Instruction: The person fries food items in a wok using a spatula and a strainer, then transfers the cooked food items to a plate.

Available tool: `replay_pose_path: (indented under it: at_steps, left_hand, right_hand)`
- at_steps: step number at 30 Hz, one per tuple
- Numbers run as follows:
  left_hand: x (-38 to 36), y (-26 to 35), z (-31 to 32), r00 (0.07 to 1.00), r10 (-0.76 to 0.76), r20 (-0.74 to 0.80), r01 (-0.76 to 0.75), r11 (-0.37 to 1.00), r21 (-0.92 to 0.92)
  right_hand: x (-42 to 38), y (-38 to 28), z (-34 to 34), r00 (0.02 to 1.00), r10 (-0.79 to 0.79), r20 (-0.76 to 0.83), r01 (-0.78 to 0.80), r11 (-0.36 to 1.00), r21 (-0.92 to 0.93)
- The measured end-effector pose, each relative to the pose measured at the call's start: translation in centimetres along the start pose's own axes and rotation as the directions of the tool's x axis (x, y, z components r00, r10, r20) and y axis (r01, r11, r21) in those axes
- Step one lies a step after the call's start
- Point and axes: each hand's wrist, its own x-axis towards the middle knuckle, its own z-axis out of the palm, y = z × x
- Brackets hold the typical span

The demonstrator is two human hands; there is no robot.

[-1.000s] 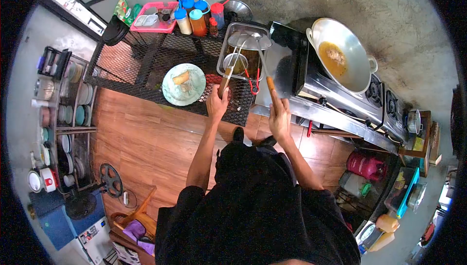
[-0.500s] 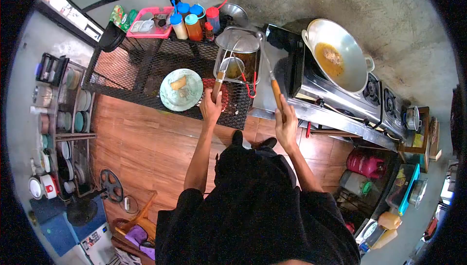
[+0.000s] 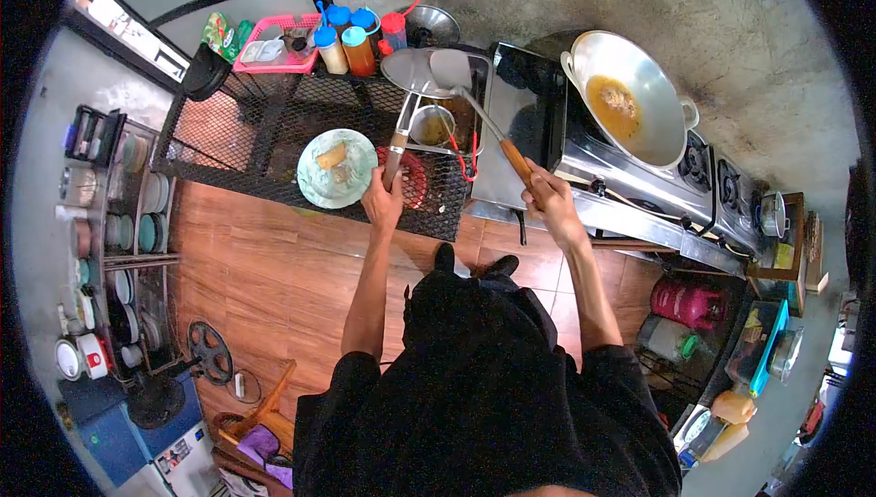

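Wrapped round a wooden handle, my left hand (image 3: 383, 201) holds a round mesh strainer (image 3: 404, 70) over the near end of the metal tray. My right hand (image 3: 553, 202) grips the wooden handle of a spatula (image 3: 451, 69), whose flat blade overlaps the strainer's right edge in this view. Below the strainer, a small pot (image 3: 431, 128) sits in the rectangular tray (image 3: 479, 86), beside red-handled tongs (image 3: 468, 167). Left of my left hand is a pale green plate (image 3: 315, 191) bearing a golden-brown piece of food (image 3: 331, 156) and a smaller paler piece.
On the stove (image 3: 630, 188) at right stands a large wok (image 3: 652, 136) with brownish oil and crumbs. Sauce bottles (image 3: 358, 52) and a pink basket (image 3: 301, 61) line the back of the black mesh table (image 3: 265, 150). Dish shelves (image 3: 137, 255) are at left, a pink gas cylinder (image 3: 686, 303) lower right.
The strainer has shifted left. The spatula has swung left, its blade now showing flat beside the strainer, while my right hand has moved slightly right and up.
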Motion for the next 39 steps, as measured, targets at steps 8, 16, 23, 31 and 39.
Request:
replay_pose_path:
  at_steps: [8, 16, 23, 31, 39]
  left_hand:
    - [0.7, -1.2, -0.1, 1.000, 0.030, 0.000, -0.030, 0.999, 0.032]
    - [0.1, 0.4, 0.8, 0.998, 0.007, 0.066, -0.007, 1.000, -0.001]
    - [0.8, 1.0, 1.3, 0.995, 0.014, 0.099, -0.015, 1.000, 0.008]
    - [1.4, 1.4, 1.2, 0.992, 0.104, 0.067, -0.107, 0.993, 0.043]
    - [1.5, 1.6, 2.2, 0.999, -0.002, 0.038, 0.007, 0.990, -0.143]
  right_hand:
    - [-3.7, 0.3, -1.2, 0.967, -0.208, -0.150, 0.139, 0.917, -0.374]
    - [-1.1, 1.1, 1.6, 0.847, -0.503, -0.172, 0.298, 0.718, -0.629]
    - [-1.7, 2.7, 2.8, 0.826, -0.557, -0.092, 0.316, 0.591, -0.742]
    - [-1.8, -0.2, 2.8, 0.837, -0.544, -0.058, 0.277, 0.512, -0.813]
    - [-8.9, -0.9, -0.5, 0.858, -0.454, -0.241, 0.115, 0.627, -0.771]
